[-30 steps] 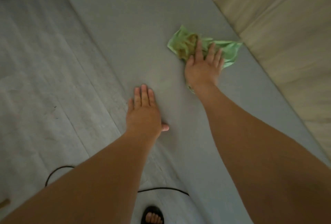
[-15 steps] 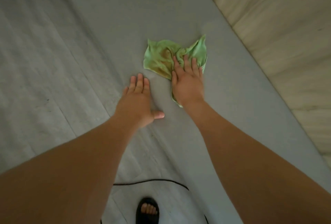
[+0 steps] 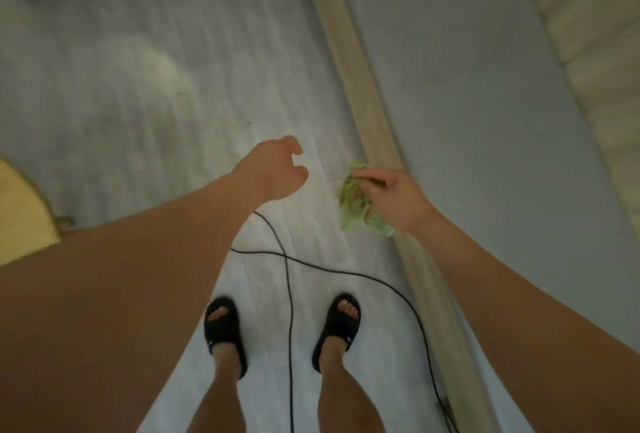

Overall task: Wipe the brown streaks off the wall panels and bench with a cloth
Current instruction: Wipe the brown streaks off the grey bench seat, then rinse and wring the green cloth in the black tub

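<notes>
Your right hand [image 3: 394, 198] grips the crumpled green cloth [image 3: 355, 205], thumb and fingers closed over its top. The cloth is off the bench [image 3: 485, 121] top, seen against the bench's beige front edge and the floor [image 3: 156, 86]. Its folds show brownish stains. Your left hand [image 3: 277, 169] hovers over the floor with fingers loosely curled, holding nothing, near the cloth but apart from it. The grey bench top runs up the right side, with the pale wall panels [image 3: 602, 51] beyond it. A black cable [image 3: 291, 294] loops across the floor between your feet, which are in black sandals [image 3: 225, 332].
</notes>
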A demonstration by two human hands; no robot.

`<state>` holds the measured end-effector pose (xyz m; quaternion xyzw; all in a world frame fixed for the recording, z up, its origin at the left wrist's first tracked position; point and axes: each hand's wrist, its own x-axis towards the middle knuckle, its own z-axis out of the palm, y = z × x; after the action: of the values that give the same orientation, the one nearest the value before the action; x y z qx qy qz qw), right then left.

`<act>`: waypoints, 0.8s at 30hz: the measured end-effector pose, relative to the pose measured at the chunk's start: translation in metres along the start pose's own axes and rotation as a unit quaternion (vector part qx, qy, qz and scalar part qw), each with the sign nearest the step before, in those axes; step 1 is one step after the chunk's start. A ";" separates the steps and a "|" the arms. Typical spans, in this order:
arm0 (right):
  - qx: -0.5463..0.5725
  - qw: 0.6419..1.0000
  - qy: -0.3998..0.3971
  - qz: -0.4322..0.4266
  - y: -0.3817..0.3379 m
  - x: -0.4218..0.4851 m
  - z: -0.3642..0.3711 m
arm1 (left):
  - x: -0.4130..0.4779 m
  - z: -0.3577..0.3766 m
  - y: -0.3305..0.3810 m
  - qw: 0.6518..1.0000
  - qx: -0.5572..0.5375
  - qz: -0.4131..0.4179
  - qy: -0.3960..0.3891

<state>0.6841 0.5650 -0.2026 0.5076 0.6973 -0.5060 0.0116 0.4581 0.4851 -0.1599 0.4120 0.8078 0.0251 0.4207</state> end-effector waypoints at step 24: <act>0.047 0.953 -0.265 -0.139 -0.484 -0.237 0.184 | -0.443 -0.286 -0.256 0.841 -0.507 0.035 0.186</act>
<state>0.3593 0.2813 0.1695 0.2535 0.7082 -0.6510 0.1016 0.2286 0.0992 0.2173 0.1567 0.7305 0.5217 0.4118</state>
